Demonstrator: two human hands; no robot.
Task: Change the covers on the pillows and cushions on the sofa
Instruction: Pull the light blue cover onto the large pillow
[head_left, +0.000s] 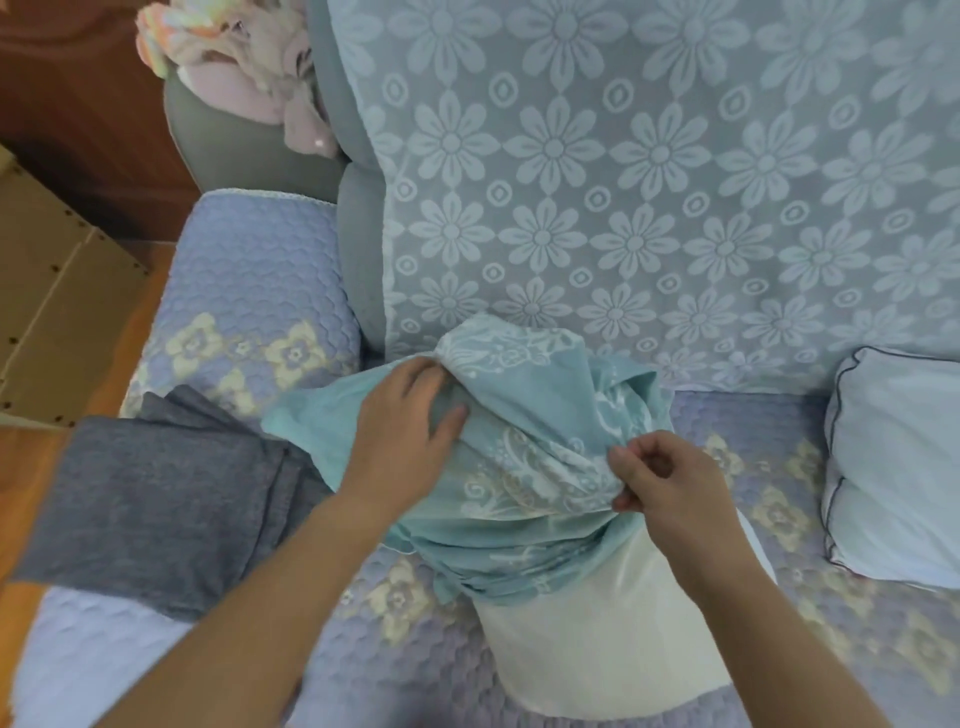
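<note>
A person bends over a sofa seat (291, 270), working a teal cover (524, 441) bunched over the upper part of a white pillow (608, 644) that lies mid-seat, its lower half bare. The left hand (410, 431) lies on the cover with fingers spread and relaxed; the right hand (660, 483) pinches a fold of the fabric between thumb and fingers. A grey cloth (156, 499) lies folded at the left, partly under the left forearm. A pale blue cushion (898, 467) rests at the right edge, well apart. A flowered throw (649, 182) drapes the backrest; pink clothes (234, 57) sit heaped on the armrest. A cardboard box (47, 291) stands on the floor beside it.
</note>
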